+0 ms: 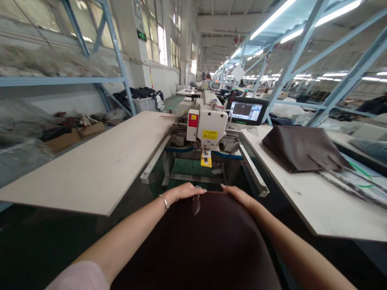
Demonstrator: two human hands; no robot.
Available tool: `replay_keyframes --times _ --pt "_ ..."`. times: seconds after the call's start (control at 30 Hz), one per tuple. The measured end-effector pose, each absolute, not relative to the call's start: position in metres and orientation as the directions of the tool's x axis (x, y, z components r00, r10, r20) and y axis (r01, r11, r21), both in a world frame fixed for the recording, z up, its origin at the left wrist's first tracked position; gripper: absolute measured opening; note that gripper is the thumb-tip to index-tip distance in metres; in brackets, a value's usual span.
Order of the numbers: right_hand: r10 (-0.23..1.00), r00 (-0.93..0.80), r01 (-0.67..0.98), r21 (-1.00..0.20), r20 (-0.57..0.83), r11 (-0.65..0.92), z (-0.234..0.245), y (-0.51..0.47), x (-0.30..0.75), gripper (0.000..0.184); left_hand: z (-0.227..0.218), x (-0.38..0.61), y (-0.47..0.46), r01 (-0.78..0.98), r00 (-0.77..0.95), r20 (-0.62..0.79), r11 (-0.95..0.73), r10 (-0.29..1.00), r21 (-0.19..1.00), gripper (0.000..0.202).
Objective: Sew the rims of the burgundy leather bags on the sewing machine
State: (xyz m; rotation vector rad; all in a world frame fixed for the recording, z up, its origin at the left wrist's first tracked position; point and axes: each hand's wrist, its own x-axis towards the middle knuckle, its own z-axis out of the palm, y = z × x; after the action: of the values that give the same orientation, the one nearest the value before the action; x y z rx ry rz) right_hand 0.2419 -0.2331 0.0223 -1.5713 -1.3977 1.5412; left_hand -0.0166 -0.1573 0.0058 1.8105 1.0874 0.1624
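A dark brown piece of fabric (208, 241) is draped in front of me, filling the lower middle of the view. My left hand (183, 191) lies on its far edge, fingers curled over it, with a thin bracelet on the wrist. My right hand (238, 195) rests on the same edge to the right, fingers together and bent over the cloth. A small dark tab (196, 204) sits on the fabric between the two hands. Beyond them stands a white sewing machine (208, 129) with a yellow label.
A long pale table (99, 161) runs on the left. A white table (302, 189) on the right carries a stack of brown fabric (302, 147). A touchscreen (246, 110) glows beside the machine. Blue metal racks, cardboard boxes and further workstations stretch back.
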Motion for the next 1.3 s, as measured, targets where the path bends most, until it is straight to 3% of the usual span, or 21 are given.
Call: replay_keyframes --times 0.13,0.23,0.3,0.37,0.5,0.77,1.0,1.3 --pt "0.940 -0.156 0.493 -0.848 -0.303 -0.192 0.058 -0.171 0.264 0.071 0.035 -0.022 -0.128 0.519 0.606 -0.153 -0.242 0.781 0.819 0.066" --pt "0.930 -0.270 0.580 -0.813 -0.251 -0.051 0.075 -0.146 0.280 0.068 0.056 -0.027 -0.113 0.586 0.559 -0.115 -0.293 0.821 0.756 0.068" --pt "0.897 -0.370 0.462 -0.886 -0.242 -0.048 0.078 -0.138 0.289 0.063 0.067 -0.030 -0.104 0.610 0.552 -0.098 -0.320 0.828 0.725 0.069" --pt "0.871 -0.421 0.281 -0.949 -0.254 -0.140 0.075 -0.133 0.295 0.056 0.076 -0.032 -0.094 0.636 0.542 -0.110 -0.321 0.833 0.702 0.070" --pt "0.872 -0.401 0.067 -0.958 -0.281 -0.278 0.058 -0.121 0.296 0.052 0.084 -0.032 -0.072 0.723 0.483 -0.210 -0.253 0.850 0.642 0.073" --pt "0.915 -0.327 0.116 -0.971 -0.238 -0.211 0.042 -0.073 0.294 0.040 0.058 -0.033 -0.016 0.776 0.381 -0.272 -0.146 0.884 0.613 0.071" --pt "0.880 -0.330 -0.022 -0.929 -0.341 -0.368 0.027 -0.044 0.293 0.044 0.038 -0.040 0.028 0.769 0.336 -0.254 -0.108 0.907 0.631 0.068" --pt "0.915 -0.331 -0.031 -0.967 -0.229 -0.253 0.018 -0.036 0.282 0.062 0.018 -0.042 0.063 0.541 0.327 -0.274 0.058 0.905 0.839 0.059"
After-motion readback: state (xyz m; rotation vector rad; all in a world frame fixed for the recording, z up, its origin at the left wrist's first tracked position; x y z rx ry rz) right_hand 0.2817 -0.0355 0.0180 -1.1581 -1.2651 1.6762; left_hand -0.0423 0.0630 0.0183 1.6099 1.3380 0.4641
